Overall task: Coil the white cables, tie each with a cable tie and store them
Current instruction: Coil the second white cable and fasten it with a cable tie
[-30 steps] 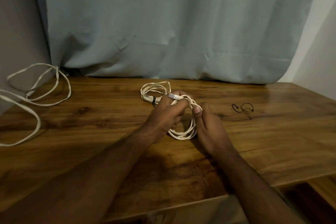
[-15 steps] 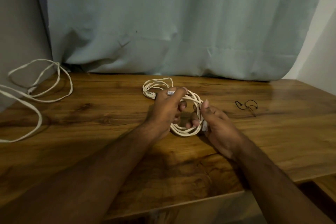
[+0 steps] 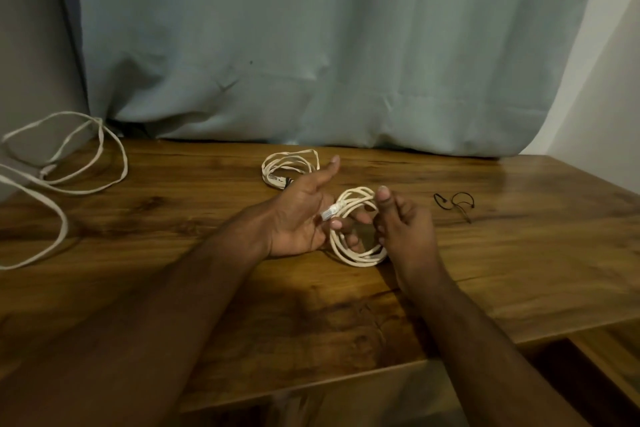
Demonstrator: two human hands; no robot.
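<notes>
My left hand [image 3: 298, 218] has rolled palm-up since a moment ago, thumb now pointing away, its lower fingers hooked through the white cable coil [image 3: 356, 229]. My right hand [image 3: 401, 222] pinches the coil's right side, thumb up. The coil sits mid-table [image 3: 519, 270]. Behind the coil lies a tied coil [image 3: 289, 166]; right of it, black cable ties [image 3: 453, 203]; far left, a loose white cable [image 3: 62, 166].
</notes>
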